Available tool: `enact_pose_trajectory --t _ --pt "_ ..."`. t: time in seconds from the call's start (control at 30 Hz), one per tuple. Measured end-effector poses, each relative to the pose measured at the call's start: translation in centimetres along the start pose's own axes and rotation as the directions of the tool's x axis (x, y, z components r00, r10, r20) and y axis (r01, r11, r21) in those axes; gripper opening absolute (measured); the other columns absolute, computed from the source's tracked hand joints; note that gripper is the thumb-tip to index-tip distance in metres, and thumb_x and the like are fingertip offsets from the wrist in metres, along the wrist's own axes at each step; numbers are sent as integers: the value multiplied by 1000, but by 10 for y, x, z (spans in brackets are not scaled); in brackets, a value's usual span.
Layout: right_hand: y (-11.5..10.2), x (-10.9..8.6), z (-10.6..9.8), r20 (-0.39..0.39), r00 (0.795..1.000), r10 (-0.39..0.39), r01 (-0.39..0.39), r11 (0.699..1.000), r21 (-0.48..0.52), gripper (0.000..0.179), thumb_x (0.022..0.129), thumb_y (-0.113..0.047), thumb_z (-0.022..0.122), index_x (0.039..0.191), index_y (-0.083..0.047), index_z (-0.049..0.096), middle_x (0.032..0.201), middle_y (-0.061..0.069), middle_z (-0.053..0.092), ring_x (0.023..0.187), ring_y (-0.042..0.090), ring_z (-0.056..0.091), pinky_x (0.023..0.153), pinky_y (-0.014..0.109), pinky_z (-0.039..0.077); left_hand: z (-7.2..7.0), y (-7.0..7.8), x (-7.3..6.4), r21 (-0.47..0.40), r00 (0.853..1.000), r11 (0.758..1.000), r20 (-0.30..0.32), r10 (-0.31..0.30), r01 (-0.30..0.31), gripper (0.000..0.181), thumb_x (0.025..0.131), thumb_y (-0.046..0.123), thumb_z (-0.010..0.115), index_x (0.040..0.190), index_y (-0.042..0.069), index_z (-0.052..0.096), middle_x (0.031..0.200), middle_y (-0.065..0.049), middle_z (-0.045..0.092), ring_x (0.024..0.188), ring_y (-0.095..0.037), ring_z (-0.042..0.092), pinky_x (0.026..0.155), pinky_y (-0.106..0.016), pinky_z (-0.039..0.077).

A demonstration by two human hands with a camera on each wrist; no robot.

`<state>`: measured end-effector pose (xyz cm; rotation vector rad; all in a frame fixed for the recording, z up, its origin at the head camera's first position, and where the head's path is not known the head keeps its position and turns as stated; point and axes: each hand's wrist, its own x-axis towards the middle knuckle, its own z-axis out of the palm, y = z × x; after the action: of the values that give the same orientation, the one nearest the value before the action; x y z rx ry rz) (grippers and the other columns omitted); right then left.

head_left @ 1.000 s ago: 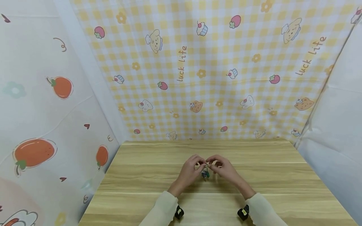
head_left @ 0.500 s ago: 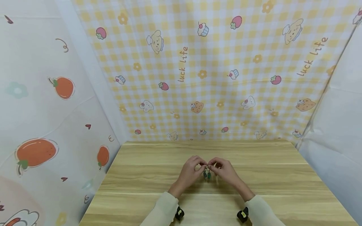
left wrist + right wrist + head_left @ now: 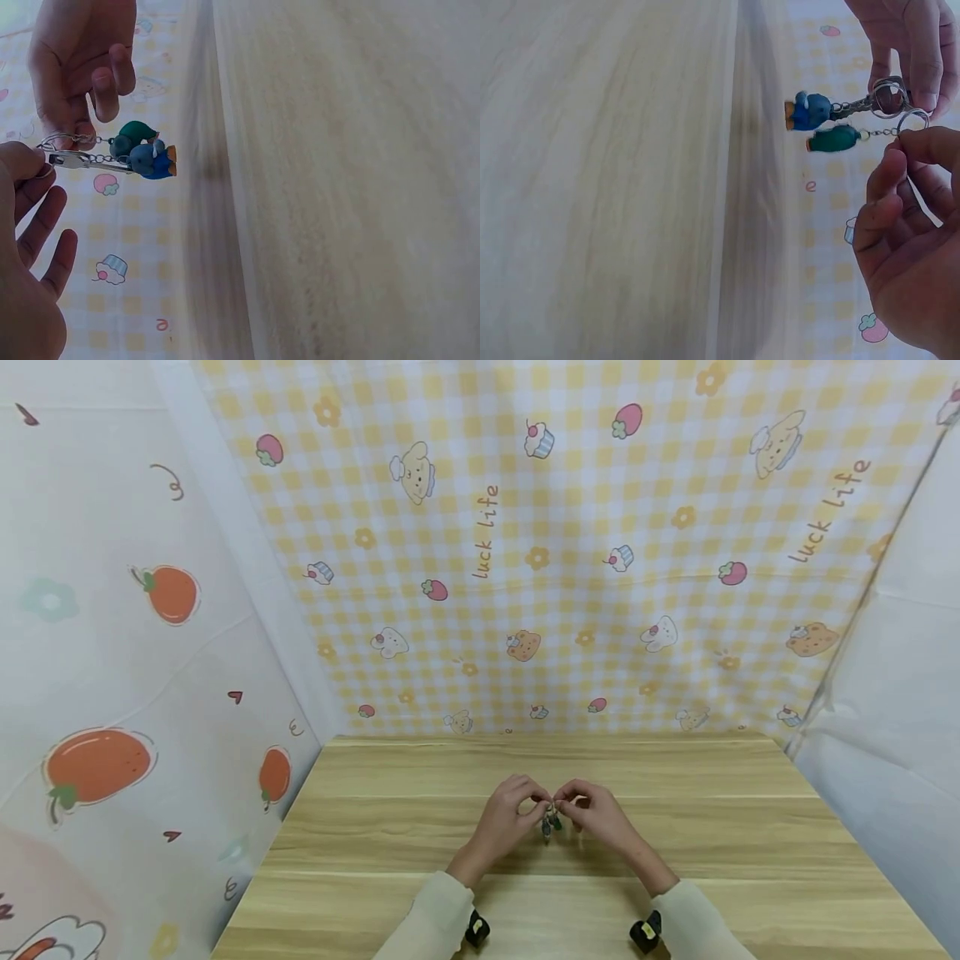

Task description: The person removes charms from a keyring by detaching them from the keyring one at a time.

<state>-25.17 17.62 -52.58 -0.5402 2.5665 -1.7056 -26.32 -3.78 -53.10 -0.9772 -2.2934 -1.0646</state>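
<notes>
Over the table my left hand point(image 3: 506, 814) pinches a metal key ring point(image 3: 887, 99) between thumb and fingers. From that ring hang a silver key point(image 3: 71, 159) and, on a short chain, a small blue animal figure point(image 3: 808, 112) with orange feet. My right hand point(image 3: 596, 817) pinches a smaller split ring point(image 3: 913, 118); its chain carries a dark green figure charm point(image 3: 834, 139). The fingertips of both hands nearly meet in the head view, with the two charms dangling below them. In the left wrist view the rings overlap; whether they are linked I cannot tell.
A wood-grain table point(image 3: 360, 843) spreads beneath both hands. Behind it hangs a yellow checked cloth point(image 3: 570, 610) with cartoon prints, and pale cloths stand at the left point(image 3: 97, 652) and right point(image 3: 892, 652). Black wrist cameras point(image 3: 477, 928) sit by both sleeves.
My hands keep their pinch and stay almost in place. The charms have swung and turned below the fingers, and the head view has shifted slightly.
</notes>
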Motion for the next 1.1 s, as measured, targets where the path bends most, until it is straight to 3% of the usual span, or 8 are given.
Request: enact_pose_trajectory --t 0.27,0.5,0.77,0.97,1.1 --pt "1 -1 0 16 998 -57 57 998 7 12 104 -8 67 115 -6 72 106 14 68 72 33 67 61 40 61 1 0 -1 -9 999 999 9 -39 39 5 101 11 75 101 14 78 100 1 75 98 -15 67 85 -29 58" --pt "4 -1 1 32 992 -120 121 992 -39 7 104 -8 69 110 -6 72 103 14 72 69 32 66 59 35 59 1 -2 -1 -26 998 998 30 -62 62 5 100 10 75 102 13 78 101 1 74 99 -15 67 85 -29 58" --pt "7 1 3 9 996 -88 88 995 -44 5 104 -10 70 105 -11 74 99 9 71 64 31 64 55 26 53 1 -2 -1 -42 998 997 32 -57 58 4 101 11 74 102 13 77 101 1 75 98 -15 67 80 -29 57" --pt "6 1 4 -55 998 26 -28 999 -39 5 104 -11 69 102 -10 73 95 7 69 60 30 62 55 25 50 2 -1 -1 -54 999 998 30 -31 32 5 102 14 73 100 12 77 99 1 74 97 -15 67 82 -29 58" --pt "5 0 4 -59 997 48 -49 999 -22 6 104 -12 69 103 -9 73 95 8 69 60 31 62 56 27 52 3 -1 -2 -54 998 998 38 -40 42 5 102 12 73 100 13 77 99 1 75 97 -15 67 83 -29 58"
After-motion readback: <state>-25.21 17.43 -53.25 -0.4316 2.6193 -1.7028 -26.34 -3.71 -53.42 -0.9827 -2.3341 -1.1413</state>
